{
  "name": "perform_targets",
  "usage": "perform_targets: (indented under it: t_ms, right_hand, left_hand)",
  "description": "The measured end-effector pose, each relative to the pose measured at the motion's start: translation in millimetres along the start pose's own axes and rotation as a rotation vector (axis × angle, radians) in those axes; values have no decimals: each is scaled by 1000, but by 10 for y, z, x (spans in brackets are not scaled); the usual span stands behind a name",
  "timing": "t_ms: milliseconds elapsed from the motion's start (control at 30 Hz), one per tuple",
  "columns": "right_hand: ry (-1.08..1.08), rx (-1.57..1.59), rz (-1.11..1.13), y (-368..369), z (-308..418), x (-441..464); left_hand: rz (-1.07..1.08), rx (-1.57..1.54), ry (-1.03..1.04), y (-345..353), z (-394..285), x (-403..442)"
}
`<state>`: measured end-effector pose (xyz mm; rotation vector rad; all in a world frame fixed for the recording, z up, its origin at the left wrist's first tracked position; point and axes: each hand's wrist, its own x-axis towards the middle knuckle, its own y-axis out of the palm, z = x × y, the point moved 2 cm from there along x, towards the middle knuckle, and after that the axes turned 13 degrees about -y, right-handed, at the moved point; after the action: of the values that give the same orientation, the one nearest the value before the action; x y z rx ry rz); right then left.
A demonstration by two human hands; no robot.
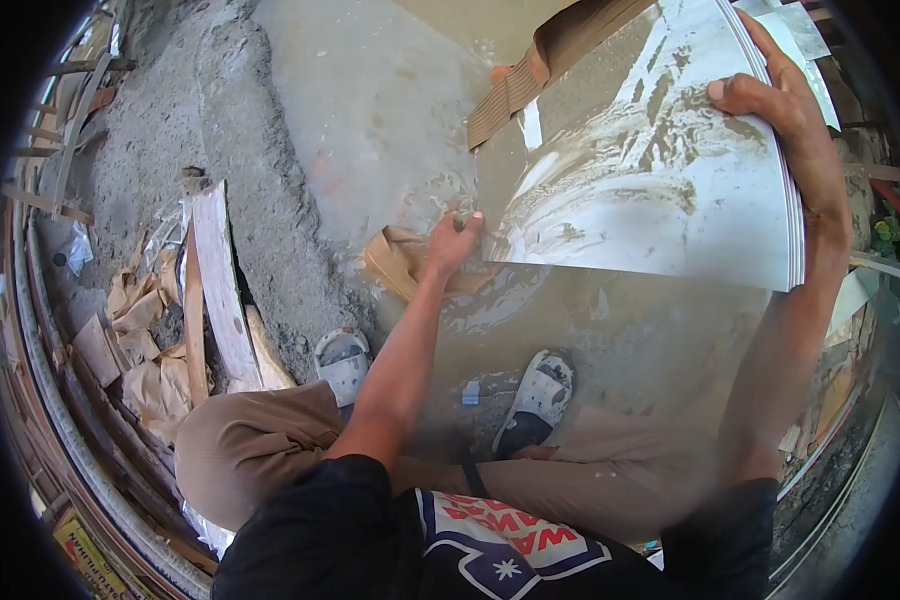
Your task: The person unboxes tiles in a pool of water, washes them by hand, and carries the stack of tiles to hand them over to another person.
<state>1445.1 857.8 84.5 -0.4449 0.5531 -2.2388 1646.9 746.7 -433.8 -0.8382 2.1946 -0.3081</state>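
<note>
Two hands, two sandals, one layered board.

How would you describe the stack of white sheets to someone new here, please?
Start at the wet, muddy ground before the person, then look between the left hand and right hand. There is the stack of sheets. Its wide white face, streaked with mud, sets it apart from the brown, ribbed cardboard beside it.

Pale plank near crumpled brown paper, left; yellow sign, lower left; green leaves, right.

Work yard: grey slurry, scrap wood
</note>
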Motion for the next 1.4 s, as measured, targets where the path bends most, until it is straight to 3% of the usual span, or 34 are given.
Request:
perform_targets:
  t_ms: [33,133,200,267,333,467,533,633,733,800,867,967,1067,1100,1200,1400]
  right_hand:
    - [25,3,-18,-41,-148,3]
    - [97,9,-63,-164,-348,-6]
    - [129,17,-64,-122,-303,2]
    - [103,-55,-65,-101,-254,41]
    - [110,-118,-28,-84,-195,70]
    - [87,-74,-130,107,-89,95]
    - [96,-106,-118,90,-86,100]
    - [109,-98,-77,104,-52,116]
    - [133,-159,-38,18,-38,108]
    - [104,-199,-24,30,-46,130]
    - [43,-208,-27,107,-24,127]
    - [121,-95,3,145,184,109]
    - [35,-30,-28,263,141,96]
    - [31,16,-41,288,129,88]
    - [36,142,-54,279,43,90]
    - [2,91,-160,71,-278,5]
  left_hand:
    - [-86,152,30,0,-69,213]
    - [117,-413,71,-452,-1078,274]
    - [300,-764,284,-631,-1941,-101]
    - [394,-661,575,-741,-2619,-602]
    - [298,-482,769,-728,-3033,-899]
    - [153,-416,836,-720,-3544,-485]
    - [265,-439,804,-827,-3811,-174]
    - [755,-366,484,-978,-4026,252]
    - [775,-377,327,-854,-3795,619]
    - [751,-306,347,-550,-3241,1308]
    - [485,-149,192,-552,-2691,1447]
    - [443,-159,166,-499,-1987,1375]
    - [394,-134,113,-536,-1804,1113]
    - [396,-286,158,-499,-1778,1142]
    - [570,-473,176,-287,-1712,1413]
    - [206,-408,192,22,-1717,2211]
